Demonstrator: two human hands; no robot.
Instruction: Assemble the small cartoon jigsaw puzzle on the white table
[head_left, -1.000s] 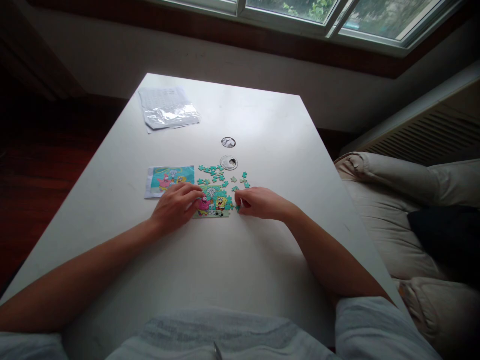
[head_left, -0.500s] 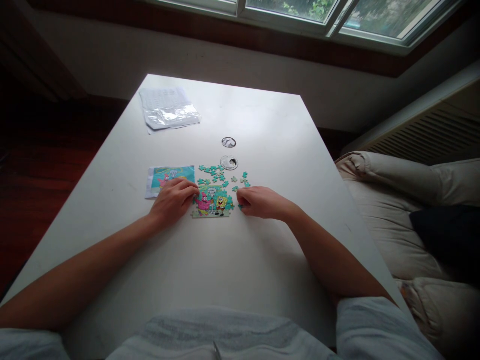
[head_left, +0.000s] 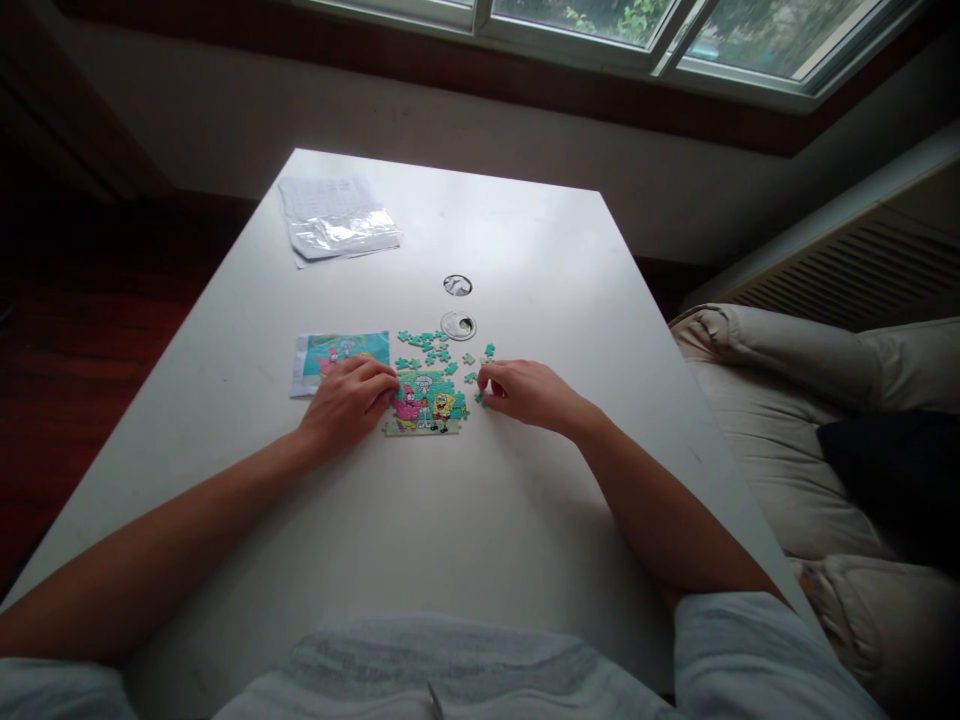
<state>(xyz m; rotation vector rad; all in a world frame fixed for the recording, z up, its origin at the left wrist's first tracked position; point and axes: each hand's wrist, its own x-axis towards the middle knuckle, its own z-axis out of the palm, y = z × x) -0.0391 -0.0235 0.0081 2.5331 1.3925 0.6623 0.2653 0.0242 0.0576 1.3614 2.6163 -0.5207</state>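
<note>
A partly joined jigsaw puzzle [head_left: 427, 405] lies on the white table, with a pink starfish figure and a yellow square figure on a teal ground. My left hand [head_left: 349, 400] rests at its left edge, fingers bent, fingertips touching the edge and partly covering it. It lies over the lower right corner of a picture sheet [head_left: 306, 368] showing similar figures. Just right of the puzzle, my right hand [head_left: 521, 390] has thumb and index finger curled down at a small teal puzzle piece [head_left: 480, 398]. Loose teal pieces [head_left: 430, 346] are scattered above the puzzle.
Two round cable holes [head_left: 457, 286] are set in the white table [head_left: 525, 260] beyond the pieces. Papers with a clear plastic sleeve [head_left: 341, 220] lie at the far left. A beige sofa [head_left: 757, 430] stands to the right, and a window [head_left: 600, 25] is ahead.
My right hand has shifted slightly up, its thumb and index finger now showing more clearly at the teal piece. The left hand and the joined puzzle stay in place.
</note>
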